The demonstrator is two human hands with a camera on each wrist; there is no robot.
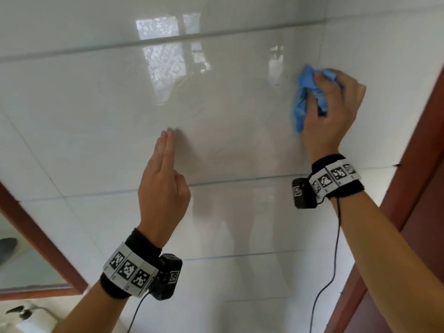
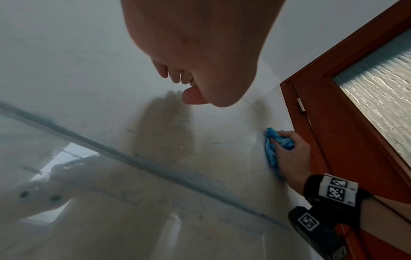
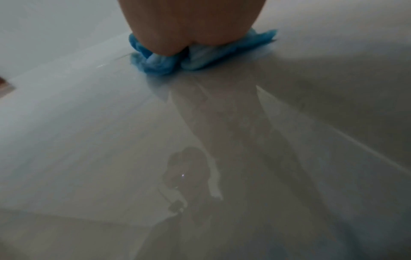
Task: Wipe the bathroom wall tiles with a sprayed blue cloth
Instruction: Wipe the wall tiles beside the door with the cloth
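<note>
While the right hand (image 1: 332, 109) presses the bunched blue cloth (image 1: 305, 97) to the tiles (image 1: 228, 104) at upper right, unwiped wall stretches leftward toward the flat-fingered, empty left hand (image 1: 163, 179).

The right hand (image 3: 191, 24) fills the top of the right wrist view, seen from behind the palm, its grip closed down onto a bunched blue cloth (image 3: 160, 61). The cloth is pressed flat against the glossy pale wall tiles (image 3: 89, 140) and spills out on both sides of the hand, a flatter flap reaching to the right. Below it the shiny tile mirrors a dim forearm and wrist device. A grout line (image 3: 333, 130) runs diagonally at right.
</note>
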